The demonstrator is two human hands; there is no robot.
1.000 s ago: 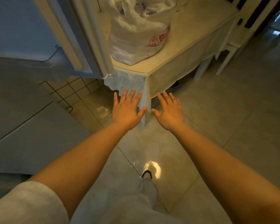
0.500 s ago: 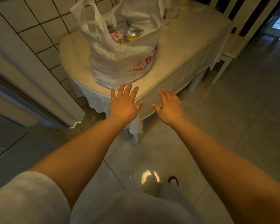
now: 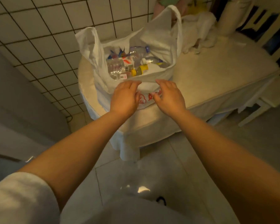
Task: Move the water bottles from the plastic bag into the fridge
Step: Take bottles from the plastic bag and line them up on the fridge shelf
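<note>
Both arms reach forward over the tiled floor (image 3: 181, 152). Left hand (image 3: 125, 98) and right hand (image 3: 169, 97) hover side by side at the near wall of the white plastic bag (image 3: 160, 46), fingers loosely curled, spread, gripping nothing. Bag stands open on the cloth-covered table (image 3: 217, 73); clear water bottles (image 3: 120, 66) lie inside. Tiled wall (image 3: 39, 38) behind.

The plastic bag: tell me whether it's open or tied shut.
Open. The plastic bag has its handles apart and its mouth spread, showing water bottles lying inside.
</note>
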